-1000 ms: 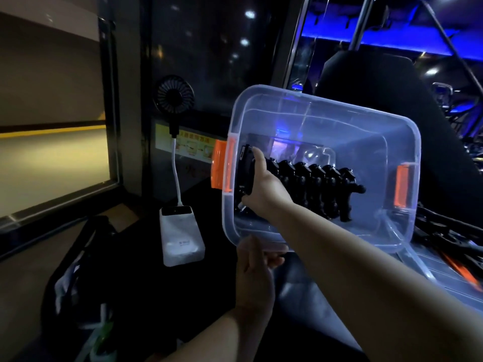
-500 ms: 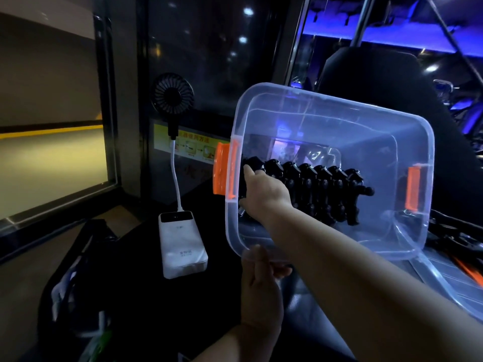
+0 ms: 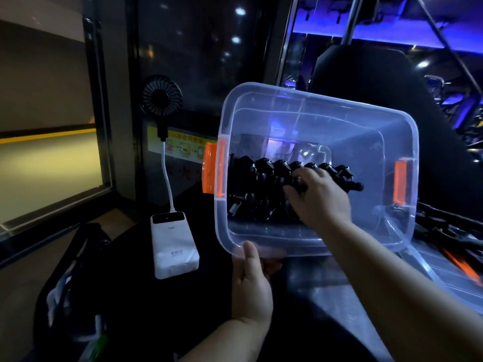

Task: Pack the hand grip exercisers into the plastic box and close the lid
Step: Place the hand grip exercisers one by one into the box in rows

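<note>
I hold the clear plastic box [image 3: 313, 96], which has orange latches, tilted with its opening toward me. My left hand [image 3: 251, 286] grips its near rim from below, thumb over the edge. A row of several black hand grip exercisers [image 3: 264, 178] with metal springs lies along the box's bottom, toward the left side. My right hand [image 3: 317, 198] reaches inside the box. Its spread fingers rest on the middle of the row and cover some exercisers. The clear lid [image 3: 441, 262] lies flat at the right, under the box's corner.
A white power bank [image 3: 173, 246] lies on the dark surface left of the box, cabled to a small black fan [image 3: 161, 99] above. A dark bag [image 3: 74, 273] sits at the lower left. A black seat back [image 3: 366, 82] rises behind the box.
My right hand let go of the leftmost exerciser and slid right along the row to its middle. The box sank a little lower and nearer.
</note>
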A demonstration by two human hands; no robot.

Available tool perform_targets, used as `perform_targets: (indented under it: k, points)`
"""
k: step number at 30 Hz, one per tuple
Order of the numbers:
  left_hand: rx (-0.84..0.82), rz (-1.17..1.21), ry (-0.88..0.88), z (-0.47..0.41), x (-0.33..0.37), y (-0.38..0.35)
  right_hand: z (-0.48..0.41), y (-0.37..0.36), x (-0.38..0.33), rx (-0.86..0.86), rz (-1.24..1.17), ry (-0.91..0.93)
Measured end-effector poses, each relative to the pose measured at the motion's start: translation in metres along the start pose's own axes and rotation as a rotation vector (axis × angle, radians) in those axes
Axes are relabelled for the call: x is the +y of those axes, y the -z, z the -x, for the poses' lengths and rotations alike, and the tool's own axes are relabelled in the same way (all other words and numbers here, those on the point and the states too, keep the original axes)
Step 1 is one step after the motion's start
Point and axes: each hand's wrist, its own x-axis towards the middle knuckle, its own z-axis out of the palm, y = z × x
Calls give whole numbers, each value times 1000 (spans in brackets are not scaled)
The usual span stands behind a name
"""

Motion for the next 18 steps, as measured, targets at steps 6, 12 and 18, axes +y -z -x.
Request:
perform_targets:
  k: [6, 12, 18]
  points:
    - [-15, -34, -67, 0, 2, -3, 31, 22, 112, 308, -76, -342]
    - [34, -70, -98, 1, 3, -5, 55, 20, 161, 81, -397, -753]
    - [33, -68, -37, -2, 8, -10, 60, 21, 171, 21, -605, -745]
